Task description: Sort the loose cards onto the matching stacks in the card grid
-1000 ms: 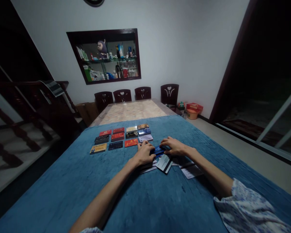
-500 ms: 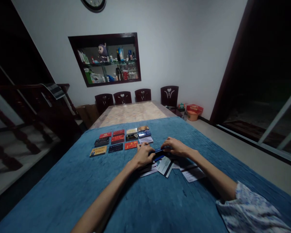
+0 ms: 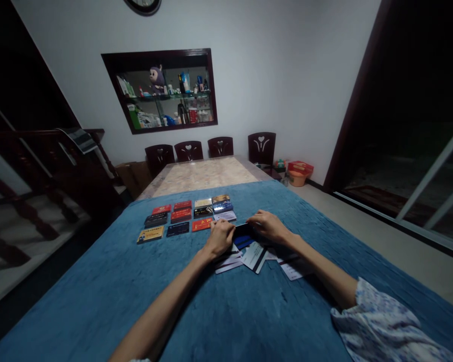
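Observation:
Between my two hands a dark card (image 3: pixel 242 227) is held up on edge, seen nearly edge-on. My left hand (image 3: pixel 221 236) pinches its left end, and my right hand (image 3: pixel 269 225) pinches the right end. Under and in front of them lies a loose pile of cards: a blue card (image 3: pixel 243 242), a white card with a dark stripe (image 3: pixel 254 257), and pale cards (image 3: pixel 228 262) by my left wrist. Another white card (image 3: pixel 292 270) lies partly under my right forearm. Beyond my left hand stand rows of card stacks, among them a yellow stack (image 3: pixel 150 234) and a red one (image 3: pixel 202 224).
A blue cloth (image 3: pixel 98 281) covers the near part of the table; its far end shows a marbled top (image 3: pixel 204 173). Dark chairs (image 3: pixel 261 146) stand behind it. On the left is a wooden stair railing (image 3: pixel 26 136). An orange bucket (image 3: pixel 297 177) sits on the floor at right.
The dark card has been raised off the pile and tipped up between both hands. My left hand's fingers have closed more tightly on its end. The view has shifted slightly.

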Available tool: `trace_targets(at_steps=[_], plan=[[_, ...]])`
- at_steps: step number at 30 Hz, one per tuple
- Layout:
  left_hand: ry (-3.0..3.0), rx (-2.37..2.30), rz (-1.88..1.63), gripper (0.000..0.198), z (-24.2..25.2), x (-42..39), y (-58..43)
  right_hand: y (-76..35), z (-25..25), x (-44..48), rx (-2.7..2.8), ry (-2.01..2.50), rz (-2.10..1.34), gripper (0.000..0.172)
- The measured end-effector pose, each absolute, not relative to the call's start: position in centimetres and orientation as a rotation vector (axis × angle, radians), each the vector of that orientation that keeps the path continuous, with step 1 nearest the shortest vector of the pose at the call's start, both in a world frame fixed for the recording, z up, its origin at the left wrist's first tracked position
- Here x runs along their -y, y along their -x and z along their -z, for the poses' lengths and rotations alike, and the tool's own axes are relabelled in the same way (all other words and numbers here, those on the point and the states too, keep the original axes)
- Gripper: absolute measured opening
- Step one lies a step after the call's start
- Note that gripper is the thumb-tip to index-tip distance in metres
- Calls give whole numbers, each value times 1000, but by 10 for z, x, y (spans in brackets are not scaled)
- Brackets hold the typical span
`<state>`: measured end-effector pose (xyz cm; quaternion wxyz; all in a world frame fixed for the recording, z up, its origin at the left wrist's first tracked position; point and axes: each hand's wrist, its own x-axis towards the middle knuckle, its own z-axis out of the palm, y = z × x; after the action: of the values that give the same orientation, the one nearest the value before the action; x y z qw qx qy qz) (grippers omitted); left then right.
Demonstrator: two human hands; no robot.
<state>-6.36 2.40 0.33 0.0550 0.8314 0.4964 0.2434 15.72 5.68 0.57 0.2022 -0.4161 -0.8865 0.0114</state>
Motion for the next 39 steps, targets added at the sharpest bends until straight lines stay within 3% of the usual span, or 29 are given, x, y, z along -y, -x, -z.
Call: trace_targets(at_steps=[4,10,26,39], plan=[[-2456,-1566,-835,24,1,-31,62,-154,-2,-55,2376,1284,-20,35],[-2393,-1611,-949,39,7,-40,58,-151,3,-51,2313,1352,-2,34],[-2557,-1738,-641,48,6,-33,57,-148,8,-50,2477,1429,131,58],[-2397,-1661,-803,53,0,-39,59,-149,2,-55,2455,1456,89,65]])
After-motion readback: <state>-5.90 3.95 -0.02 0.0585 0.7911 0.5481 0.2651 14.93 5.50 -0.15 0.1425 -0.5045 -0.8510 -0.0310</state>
